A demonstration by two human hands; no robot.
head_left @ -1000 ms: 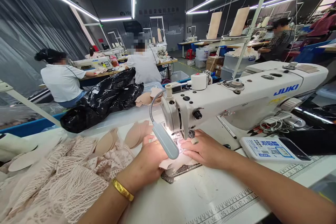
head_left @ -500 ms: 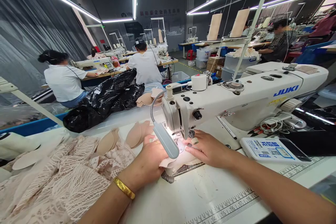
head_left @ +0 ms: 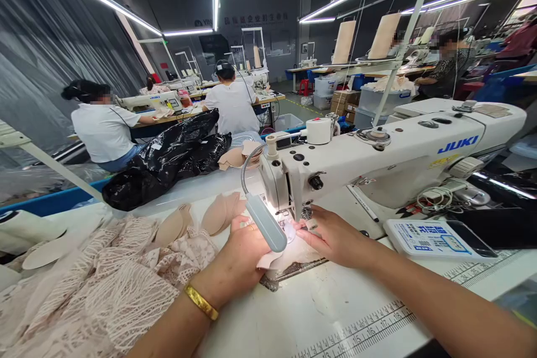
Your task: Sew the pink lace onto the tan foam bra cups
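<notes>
At the needle of a white sewing machine (head_left: 369, 151), both of my hands work on a small beige fabric piece (head_left: 269, 260). My left hand (head_left: 243, 249), with a gold bracelet at the wrist, is closed on the piece from the left; a grey lamp head (head_left: 266, 224) covers some of its fingers. From the right, my right hand (head_left: 338, 235) pinches the edge beside the presser foot, thumb and forefinger close together. The lamp lights the spot brightly, and the stitching itself cannot be made out. Beige cup-shaped pieces (head_left: 220, 213) lie just beyond my left hand.
Beige lace fabric (head_left: 113, 285) is heaped on the left of the table. Black plastic bags (head_left: 163, 159) lie behind it. To the right are a white-and-blue box (head_left: 434, 238), a marker pen (head_left: 363, 204) and cables. Co-workers sit at machines farther back.
My right fingers have shifted very slightly by the needle, and the fabric edge under the lamp sits a touch farther right. Otherwise both hands keep nearly the same place.
</notes>
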